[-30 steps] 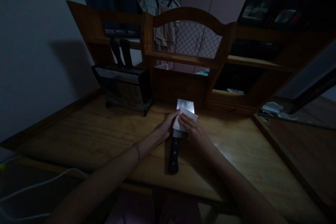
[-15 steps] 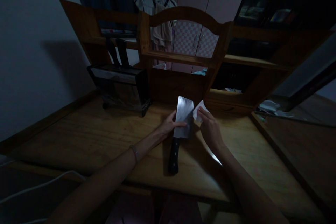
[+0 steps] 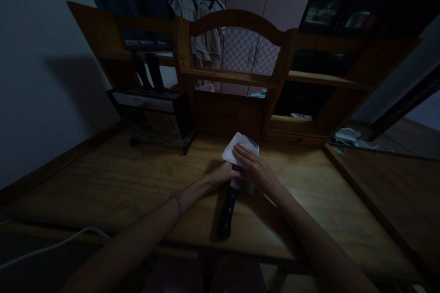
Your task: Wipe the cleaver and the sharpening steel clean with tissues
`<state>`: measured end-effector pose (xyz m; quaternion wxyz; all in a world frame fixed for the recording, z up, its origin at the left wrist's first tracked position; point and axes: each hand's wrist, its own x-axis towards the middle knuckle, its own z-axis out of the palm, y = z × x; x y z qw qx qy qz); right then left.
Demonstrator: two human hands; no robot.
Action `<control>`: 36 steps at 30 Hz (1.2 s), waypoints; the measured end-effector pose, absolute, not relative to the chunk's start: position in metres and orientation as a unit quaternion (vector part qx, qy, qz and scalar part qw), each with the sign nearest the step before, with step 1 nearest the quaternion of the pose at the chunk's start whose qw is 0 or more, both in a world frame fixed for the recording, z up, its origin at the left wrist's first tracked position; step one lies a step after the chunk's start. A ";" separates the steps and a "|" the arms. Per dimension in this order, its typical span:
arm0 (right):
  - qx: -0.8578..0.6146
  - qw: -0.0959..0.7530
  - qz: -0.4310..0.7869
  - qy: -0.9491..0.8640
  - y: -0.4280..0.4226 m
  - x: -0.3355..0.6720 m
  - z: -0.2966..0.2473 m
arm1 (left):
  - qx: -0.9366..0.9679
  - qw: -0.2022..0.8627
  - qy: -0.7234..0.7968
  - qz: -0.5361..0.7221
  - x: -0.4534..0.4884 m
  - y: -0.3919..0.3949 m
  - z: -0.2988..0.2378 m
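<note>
A cleaver point(image 3: 227, 213) with a black riveted handle points its handle toward me above the wooden desk. My left hand point(image 3: 223, 173) grips the blade from the left side, thumb across its face; its other fingers are mostly hidden. Over the upper blade lies a white tissue point(image 3: 237, 146), pressed down by the fingers of my right hand point(image 3: 256, 165). Only the top right corner and the lower end of the blade show around the tissue and hands.
A dark knife block point(image 3: 151, 116) with black-handled knives stands at the back left. The desk's wooden shelf unit point(image 3: 230, 112) rises behind the cleaver. A white cable point(image 3: 68, 238) runs at the lower left. Crumpled white items point(image 3: 350, 136) lie beyond the desk's right edge.
My right hand has moved left with the tissue, from beside the blade onto its face. The cleaver's handle has shifted slightly toward me. My left hand still holds the blade.
</note>
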<state>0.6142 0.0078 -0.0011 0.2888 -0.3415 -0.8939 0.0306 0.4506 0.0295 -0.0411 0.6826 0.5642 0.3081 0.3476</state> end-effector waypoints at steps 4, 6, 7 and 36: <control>-0.360 0.278 0.038 -0.890 0.009 0.616 -0.003 | 0.546 0.692 0.316 0.351 0.451 0.029 -0.037; -0.364 0.283 0.036 -0.887 0.010 0.617 -0.004 | 0.534 0.702 0.318 0.348 0.451 0.028 -0.034; -0.365 0.286 0.033 -0.885 0.010 0.617 -0.005 | 0.528 0.706 0.319 0.347 0.452 0.028 -0.033; -0.486 0.356 -0.058 -0.796 0.013 0.650 0.008 | 0.484 0.751 0.289 0.345 0.450 0.026 -0.021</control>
